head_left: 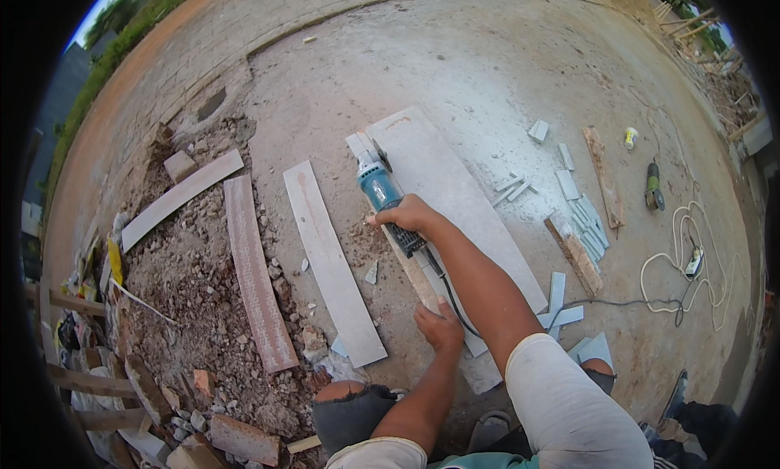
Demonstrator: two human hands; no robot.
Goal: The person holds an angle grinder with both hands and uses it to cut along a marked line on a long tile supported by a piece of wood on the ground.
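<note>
My right hand is wrapped round the rear body of a blue angle grinder. The grinder's metal head is at the far left edge of a large pale tile lying on the ground; its disc is mostly hidden. A black cord runs back from the tool past my wrist. Along the tile's left edge lies a narrow light strip, and my left hand grips its near end, fingers closed. To the left a cut tile plank rests on the ground.
More tile planks lie on rubble at left. On the right are cut tile pieces, rough-edged wooden boards, a green grinder, a small yellow-white container and a looped pale cable. Someone's shoe shows lower right.
</note>
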